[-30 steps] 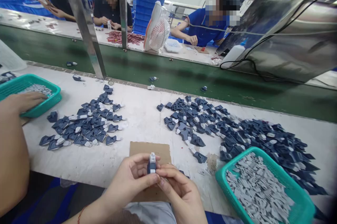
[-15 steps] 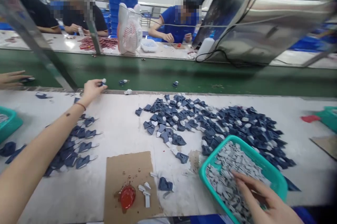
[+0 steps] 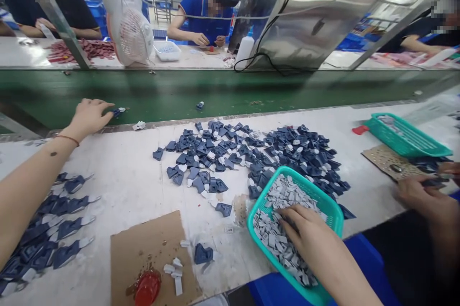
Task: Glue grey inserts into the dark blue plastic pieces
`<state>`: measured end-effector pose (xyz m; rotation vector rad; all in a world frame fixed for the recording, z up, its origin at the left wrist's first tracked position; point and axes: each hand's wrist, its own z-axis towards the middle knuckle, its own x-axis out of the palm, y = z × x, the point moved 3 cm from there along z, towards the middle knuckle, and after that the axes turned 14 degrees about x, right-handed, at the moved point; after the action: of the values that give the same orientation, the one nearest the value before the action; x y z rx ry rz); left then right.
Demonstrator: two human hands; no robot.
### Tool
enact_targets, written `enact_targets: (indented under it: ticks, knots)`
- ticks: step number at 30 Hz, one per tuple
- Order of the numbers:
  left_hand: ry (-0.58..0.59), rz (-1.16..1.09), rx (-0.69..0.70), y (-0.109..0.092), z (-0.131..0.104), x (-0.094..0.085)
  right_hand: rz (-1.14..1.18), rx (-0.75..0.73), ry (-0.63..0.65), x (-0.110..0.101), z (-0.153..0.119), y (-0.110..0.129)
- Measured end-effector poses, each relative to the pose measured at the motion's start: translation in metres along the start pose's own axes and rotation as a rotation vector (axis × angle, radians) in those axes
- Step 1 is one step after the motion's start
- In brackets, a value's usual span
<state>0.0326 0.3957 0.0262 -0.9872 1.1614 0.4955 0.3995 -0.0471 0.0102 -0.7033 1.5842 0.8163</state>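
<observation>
The left hand [image 3: 91,117], fingers open, hovers at the edge of the green belt [image 3: 161,93], right beside a blue part [image 3: 117,113] lying there. The right hand [image 3: 305,232] has its fingertips among the grey pieces [image 3: 273,240] in the basket [image 3: 336,218] on the table [image 3: 125,172]; whether it grips one, I cannot tell. Cardboard [image 3: 134,243] lies between the arms.

White-topped workbench [image 3: 125,167] carries dark-blue plastic parts [image 3: 302,148] heaped left and centre, a teal basket [image 3: 334,212] at its near edge, and two brown cardboard sheets [image 3: 143,243].
</observation>
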Motion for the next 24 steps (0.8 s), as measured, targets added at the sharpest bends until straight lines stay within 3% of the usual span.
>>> enact_targets:
  ticks: [4, 11, 14, 20, 24]
  knots:
    - [0.003, 0.069, 0.097, -0.005, 0.008, 0.007, 0.068, 0.062, 0.043, 0.004, 0.006, 0.002]
    - [-0.062, 0.065, 0.063, -0.011, 0.025, 0.007, 0.107, 0.111, 0.066, 0.008, 0.011, 0.012]
    - [-0.082, -0.011, 0.084, -0.034, 0.049, 0.02, 0.105, 0.107, 0.114, 0.008, 0.014, 0.011]
    - [-0.086, -0.126, 0.19, -0.11, 0.104, 0.061, 0.18, 0.155, 0.253, 0.004, 0.018, 0.007]
    - [-0.075, -0.125, 0.168, -0.142, 0.119, 0.084, 0.19, 0.133, 0.266, 0.001, 0.018, 0.007]
